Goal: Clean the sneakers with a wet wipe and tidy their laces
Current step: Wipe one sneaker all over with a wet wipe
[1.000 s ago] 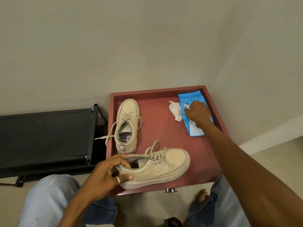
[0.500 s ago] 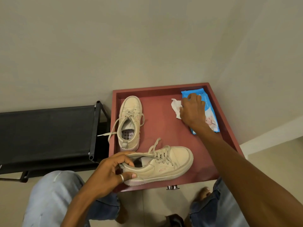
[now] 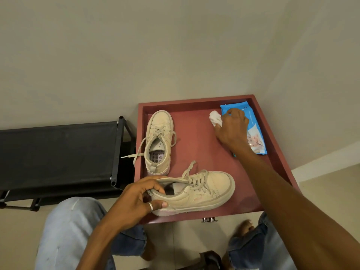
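Your left hand [image 3: 136,199] sits near, fingers and thumb curled round the heel of a sneaker [image 3: 196,193]. Your right arm [image 3: 292,201] stretches far right, right hand [image 3: 231,129] knuckles-up, fingers bent down.

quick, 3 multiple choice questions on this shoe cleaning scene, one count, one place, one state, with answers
1. How many sneakers are on the tray?
A. one
B. two
C. three

2. Where is the wipe pack?
A. in the tray's far right corner
B. on the floor
C. on the person's lap

3. What is the left hand doing?
A. gripping the near sneaker at its heel
B. lying flat on the tray
C. hanging idle at the side

Answers:
1. B, since one sneaker lies at the far left of the tray and another across its near edge.
2. A, since the pack lies along the right wall near the back.
3. A, since thumb and fingers curl round the heel collar.
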Demonstrator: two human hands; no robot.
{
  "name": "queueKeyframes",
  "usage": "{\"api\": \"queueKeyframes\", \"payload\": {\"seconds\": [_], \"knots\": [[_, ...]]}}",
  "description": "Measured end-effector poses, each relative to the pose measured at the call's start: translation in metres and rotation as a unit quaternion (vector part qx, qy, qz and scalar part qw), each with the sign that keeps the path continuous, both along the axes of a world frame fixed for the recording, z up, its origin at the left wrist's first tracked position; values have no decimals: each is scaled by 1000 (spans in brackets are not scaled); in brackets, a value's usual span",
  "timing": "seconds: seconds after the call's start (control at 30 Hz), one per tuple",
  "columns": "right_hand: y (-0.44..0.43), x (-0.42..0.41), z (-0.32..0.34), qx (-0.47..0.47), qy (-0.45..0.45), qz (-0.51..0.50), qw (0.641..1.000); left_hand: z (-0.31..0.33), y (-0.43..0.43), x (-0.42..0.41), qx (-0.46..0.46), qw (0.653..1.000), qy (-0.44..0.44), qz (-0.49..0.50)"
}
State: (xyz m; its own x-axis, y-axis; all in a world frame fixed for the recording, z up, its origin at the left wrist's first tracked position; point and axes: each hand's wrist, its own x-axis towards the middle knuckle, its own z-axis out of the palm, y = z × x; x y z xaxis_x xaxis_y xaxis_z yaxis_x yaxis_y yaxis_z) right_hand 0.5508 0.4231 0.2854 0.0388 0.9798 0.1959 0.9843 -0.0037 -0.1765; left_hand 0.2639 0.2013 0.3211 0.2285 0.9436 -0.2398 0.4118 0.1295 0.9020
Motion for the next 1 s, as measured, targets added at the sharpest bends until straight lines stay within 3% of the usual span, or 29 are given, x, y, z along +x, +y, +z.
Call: {"api": "queueKeyframes", "payload": {"seconds": [0.27,0.4,0.57,0.73,0.9,1.0], "knots": [[-54,27,55,78,250,5,965,3,-3,3,-12,999,-31,9],[-127,20,67,22,291,-35,956,7,-7,5,-13,999,-46,20],[-205,-3,52,-71,413,-27,908,9,-15,10,-25,996,-76,35],[-240,-21,75,-32,520,-1,853,12,-22,11,-34,992,-112,50],[-258,-33,88,26,529,45,847,16,-26,12,-44,986,-142,76],[-266,-44,79,87,440,105,887,16,-24,13,-39,982,-156,97]]}}
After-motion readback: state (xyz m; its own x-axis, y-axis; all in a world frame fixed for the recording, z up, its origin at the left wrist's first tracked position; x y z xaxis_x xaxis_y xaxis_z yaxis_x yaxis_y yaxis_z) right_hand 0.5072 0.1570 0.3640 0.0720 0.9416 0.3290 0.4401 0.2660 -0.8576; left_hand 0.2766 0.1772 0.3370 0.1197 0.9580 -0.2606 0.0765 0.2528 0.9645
